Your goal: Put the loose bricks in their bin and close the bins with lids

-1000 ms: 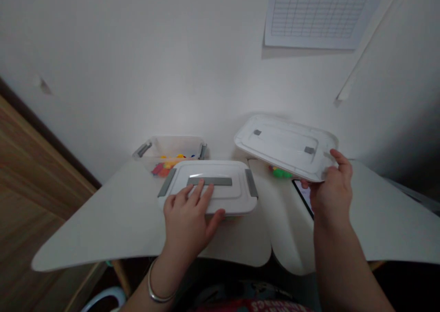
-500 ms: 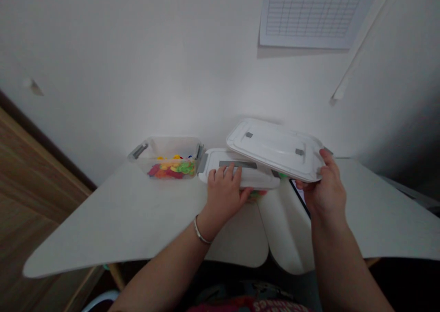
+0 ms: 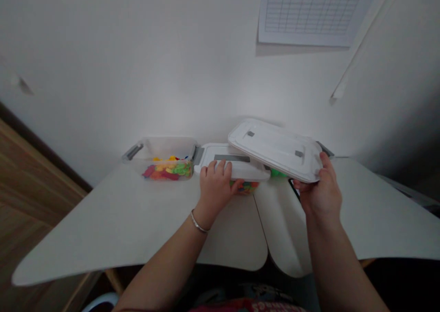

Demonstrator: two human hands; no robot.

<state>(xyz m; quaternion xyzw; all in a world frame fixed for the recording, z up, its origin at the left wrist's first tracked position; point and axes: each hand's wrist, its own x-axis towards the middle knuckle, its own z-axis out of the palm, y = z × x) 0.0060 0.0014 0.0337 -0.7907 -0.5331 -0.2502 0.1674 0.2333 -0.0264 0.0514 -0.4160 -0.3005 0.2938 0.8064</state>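
My left hand point(image 3: 216, 183) lies over the front of a white-lidded plastic box point(image 3: 252, 167), fingers on top of the lid and thumb along its front edge. Colourful pieces show through the box's clear front. My right hand point(image 3: 323, 188) grips the right end of a loose-looking white lid point(image 3: 275, 149) with two small grey tabs, thumb above and fingers beneath. That lid is tilted and overlaps the lidded box's right end. Under it, green pieces point(image 3: 277, 172) and a grey latch point(image 3: 325, 148) peek out; whatever holds them is mostly hidden.
An open clear box point(image 3: 168, 158) of colourful plastic pieces stands to the left on the white table point(image 3: 113, 211). A dark-edged flat object point(image 3: 294, 188) lies partly hidden near my right hand. The wall point(image 3: 172, 73) rises behind, with a printed grid sheet point(image 3: 309, 14).
The lidded box has shifted slightly back and left under my left hand, and its front sits less low. My right hand keeps hold of the tilted lid. The view has shifted a little.
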